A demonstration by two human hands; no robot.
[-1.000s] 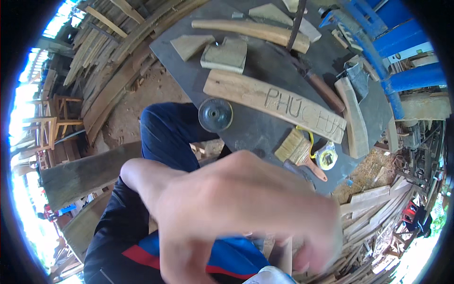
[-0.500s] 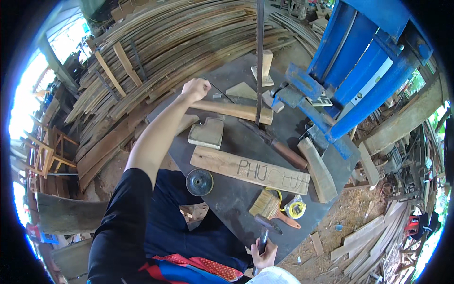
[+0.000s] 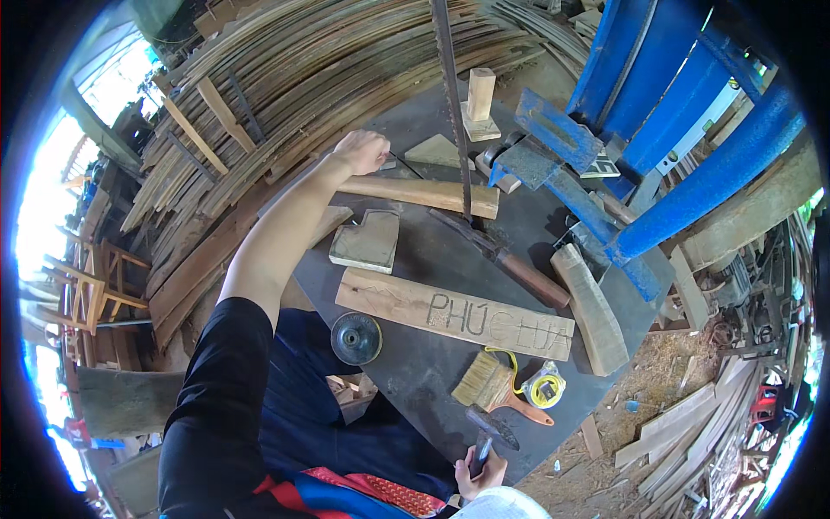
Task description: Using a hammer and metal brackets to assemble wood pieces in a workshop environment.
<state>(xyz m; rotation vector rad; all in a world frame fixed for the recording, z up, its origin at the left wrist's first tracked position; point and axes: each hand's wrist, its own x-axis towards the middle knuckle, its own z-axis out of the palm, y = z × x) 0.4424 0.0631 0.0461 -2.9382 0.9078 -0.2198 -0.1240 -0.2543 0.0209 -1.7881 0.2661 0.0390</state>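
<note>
My left hand (image 3: 363,153) is closed around a thin dark rod (image 3: 410,167), stretched out over the far left of the table. The rod slants down to the right, above a long wooden piece (image 3: 424,195). Low at the near edge, my right hand (image 3: 482,474) grips a hammer (image 3: 492,427) by its handle, head up. Just beyond the hammer lie a wide paintbrush (image 3: 487,381) and a yellow-and-clear tape measure (image 3: 545,390). A board with dark handwritten lettering (image 3: 389,298) lies across the middle, beside a round dark disc (image 3: 356,338).
An upright saw blade (image 3: 453,112) meets the dark grey table (image 3: 406,381) near the blue machine frame (image 3: 709,186). A wooden-handled tool (image 3: 532,281), a thick wood block (image 3: 590,311) and a notched block (image 3: 367,241) lie around it. Stacked planks (image 3: 285,95) fill the far left.
The view has shifted and tilted slightly, so the table and machine sit differently in it. Both hands keep their holds, with my left hand slightly turned.
</note>
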